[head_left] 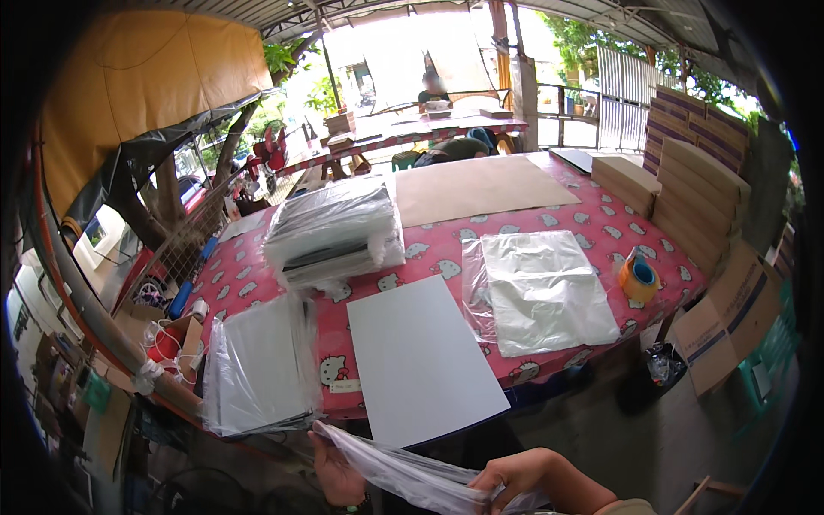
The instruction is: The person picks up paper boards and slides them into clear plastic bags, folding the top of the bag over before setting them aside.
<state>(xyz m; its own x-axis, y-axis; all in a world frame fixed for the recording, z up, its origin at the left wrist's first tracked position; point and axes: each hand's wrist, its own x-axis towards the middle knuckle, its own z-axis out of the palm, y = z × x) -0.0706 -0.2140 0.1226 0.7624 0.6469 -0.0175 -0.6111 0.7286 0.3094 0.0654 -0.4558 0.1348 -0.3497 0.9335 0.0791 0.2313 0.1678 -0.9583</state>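
At the table's near edge, my left hand (340,474) and my right hand (513,477) stretch a clear plastic bag (403,465) between them. Both hands are closed on it, the left at one end and the right at the other. Just beyond lies a flat white board (425,356), its near edge close to the bag. To its left is a stack of boards in clear plastic (262,365). A pile of clear plastic bags (549,292) rests to the right of the white board.
A taller plastic-wrapped stack (335,227) stands farther back on the pink patterned table (438,257), beside a brown sheet (485,189). Tape rolls (639,276) sit at the right. Cardboard stacks (699,189) and a carton (725,313) flank the right side. Another person (432,90) is far off.
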